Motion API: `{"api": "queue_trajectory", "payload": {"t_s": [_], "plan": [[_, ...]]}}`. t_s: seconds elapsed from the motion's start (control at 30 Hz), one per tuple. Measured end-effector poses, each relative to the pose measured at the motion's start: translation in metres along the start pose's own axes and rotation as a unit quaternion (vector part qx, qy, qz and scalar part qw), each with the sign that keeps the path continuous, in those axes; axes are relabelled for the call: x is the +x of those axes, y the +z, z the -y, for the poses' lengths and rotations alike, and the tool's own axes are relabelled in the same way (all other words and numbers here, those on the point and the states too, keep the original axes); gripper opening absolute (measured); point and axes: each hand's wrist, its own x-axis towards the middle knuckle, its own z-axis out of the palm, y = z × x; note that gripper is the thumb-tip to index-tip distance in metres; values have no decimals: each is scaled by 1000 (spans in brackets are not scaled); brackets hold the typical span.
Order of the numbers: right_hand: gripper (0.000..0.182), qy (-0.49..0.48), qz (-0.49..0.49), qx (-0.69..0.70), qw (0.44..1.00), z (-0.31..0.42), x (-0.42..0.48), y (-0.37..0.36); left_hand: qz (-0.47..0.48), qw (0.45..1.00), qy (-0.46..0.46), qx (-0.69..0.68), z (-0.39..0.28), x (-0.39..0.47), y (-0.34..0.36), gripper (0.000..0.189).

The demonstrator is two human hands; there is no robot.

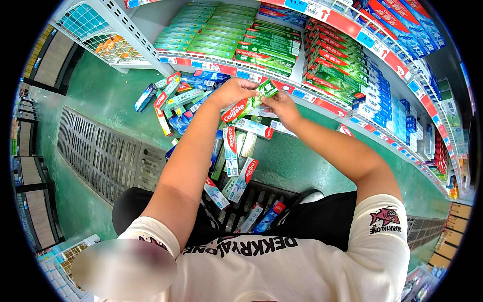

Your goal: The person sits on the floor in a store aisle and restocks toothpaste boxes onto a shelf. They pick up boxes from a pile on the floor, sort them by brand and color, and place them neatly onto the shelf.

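A green and red Colgate toothpaste box (241, 107) is held tilted in front of the lower shelf. My left hand (234, 93) grips its upper edge, thumb across the front. The fingers of my right hand (282, 108) pinch the same box near its green end. Below it, on the floor, lie loose white and red Colgate boxes, one (231, 151) pointing toward me and another (244, 180) slanted beside it. To the left of my left forearm sits a jumbled heap of toothpaste boxes (185, 99), partly hidden by that arm.
The lower wire-fronted shelf (211, 62) bears stacked green toothpaste boxes (266, 56), with red and green stacks (332, 71) to the right. A higher shelf edge (351, 28) overhangs at upper right. Metal drain grates (109, 151) cross the green floor. A white rack upright (139, 34) stands left.
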Motion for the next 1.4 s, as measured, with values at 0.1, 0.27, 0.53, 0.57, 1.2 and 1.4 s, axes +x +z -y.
{"api": "queue_trajectory", "payload": {"t_s": [0.1, 0.27, 0.53, 0.57, 1.2, 1.4], "plan": [[44, -35, -18, 19, 999, 12, 4, -4, 2, 998, 1, 60, -2, -2, -4, 31], [34, -40, 29, -6, 999, 18, 10, -14, 19, 998, 4, 66, -2, 3, -6, 31], [27, -112, -34, 67, 991, 36, 17, -29, -127, 983, -15, 130, -11, -1, -49, 45], [27, -116, -32, 76, 990, 35, 19, -34, -156, 981, -16, 114, -14, -2, -53, 45], [40, -219, -309, -327, 866, 51, 33, -32, -278, 952, 80, -96, -16, 23, -31, 61], [28, -148, -259, -257, 919, 25, 49, -42, -257, 951, 130, -108, -12, 34, -30, 60]]}}
